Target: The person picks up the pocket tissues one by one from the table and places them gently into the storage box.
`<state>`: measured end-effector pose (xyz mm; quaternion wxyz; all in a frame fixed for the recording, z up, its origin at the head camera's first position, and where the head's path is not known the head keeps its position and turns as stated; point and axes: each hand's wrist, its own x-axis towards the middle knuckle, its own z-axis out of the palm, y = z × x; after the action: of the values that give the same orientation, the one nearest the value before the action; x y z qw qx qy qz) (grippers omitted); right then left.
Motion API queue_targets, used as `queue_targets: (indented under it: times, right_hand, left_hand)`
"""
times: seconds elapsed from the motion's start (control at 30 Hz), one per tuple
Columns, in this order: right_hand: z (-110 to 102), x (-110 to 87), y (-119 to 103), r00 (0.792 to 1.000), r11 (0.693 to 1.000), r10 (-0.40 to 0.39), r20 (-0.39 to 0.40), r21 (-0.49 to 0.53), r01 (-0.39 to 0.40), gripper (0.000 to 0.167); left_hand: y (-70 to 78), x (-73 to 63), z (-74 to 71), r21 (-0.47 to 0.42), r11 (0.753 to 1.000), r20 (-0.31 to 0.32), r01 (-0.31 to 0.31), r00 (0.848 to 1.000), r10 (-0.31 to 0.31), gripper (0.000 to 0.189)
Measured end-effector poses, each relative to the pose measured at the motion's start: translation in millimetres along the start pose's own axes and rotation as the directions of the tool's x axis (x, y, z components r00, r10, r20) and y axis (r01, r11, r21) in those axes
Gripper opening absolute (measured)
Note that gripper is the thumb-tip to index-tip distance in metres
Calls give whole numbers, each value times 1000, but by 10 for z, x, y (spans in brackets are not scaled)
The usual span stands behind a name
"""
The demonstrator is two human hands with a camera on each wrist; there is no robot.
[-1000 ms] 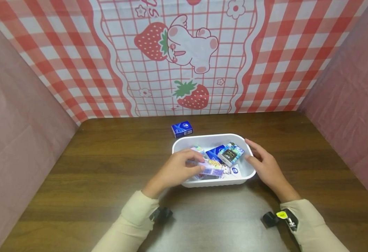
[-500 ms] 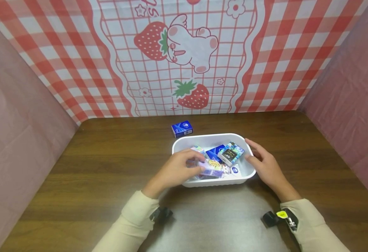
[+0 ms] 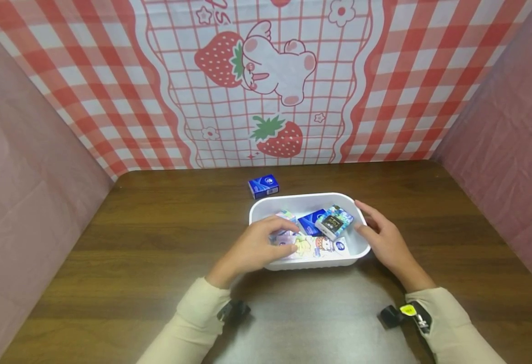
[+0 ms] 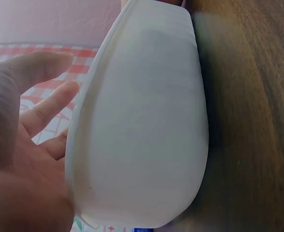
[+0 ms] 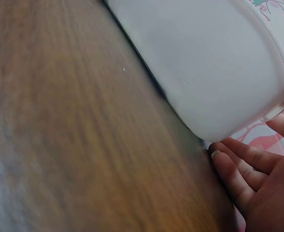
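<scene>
A white plastic basket (image 3: 311,264) holds several small packs that look like pocket tissues. My left hand (image 3: 258,246) reaches over its left side, thumb and fingers spread apart. Right by the fingertips, a pale pack with a yellow print (image 3: 303,246) lies flat, partly hidden by the hand. Beside it is a white pack with a round blue logo (image 3: 341,246). Farther back lie a blue pack (image 3: 310,221) and a blue-green patterned pack with a black label (image 3: 334,221). My right hand (image 3: 386,243) holds the basket's right end, thumb over the rim and fingers outside.
Behind the basket, a separate blue pack (image 3: 263,186) lies on the brown wooden table (image 3: 157,227). A red-and-white checked cloth with strawberry prints (image 3: 270,86) hangs along the back. Pink cloth walls (image 3: 34,177) stand at both sides.
The purple-edged pack, tilted up between my left thumb and fingers before, has been let go and lies flat in the basket. My right hand and the basket have stayed in place.
</scene>
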<state>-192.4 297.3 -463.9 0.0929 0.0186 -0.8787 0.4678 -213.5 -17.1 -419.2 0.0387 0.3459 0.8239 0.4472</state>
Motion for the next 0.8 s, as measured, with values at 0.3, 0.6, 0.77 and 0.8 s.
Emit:
queue_targets:
  times: [0.3,0.6,0.77,0.8]
  right_hand:
    - [2,2,-8,1000,1000,-3,-5,-6,3,55]
    - [-3,-15,-3,1000,1000,7,9,-6,-7,55]
    - [-11,-15,1,1000,1000,9,12,-4,-9,56]
    - [-13,-14,0,1000,1000,8,11,-4,-8,56]
  left_hand:
    - [-5,-15,46,-32,999,-62,14,998,-16,29]
    - [-34,-68,94,-133,991,-202,12,978,-39,21]
    - [-40,-94,81,-152,988,-268,-21,963,-21,18]
    - [-44,-95,78,-150,988,-275,-23,961,-19,18]
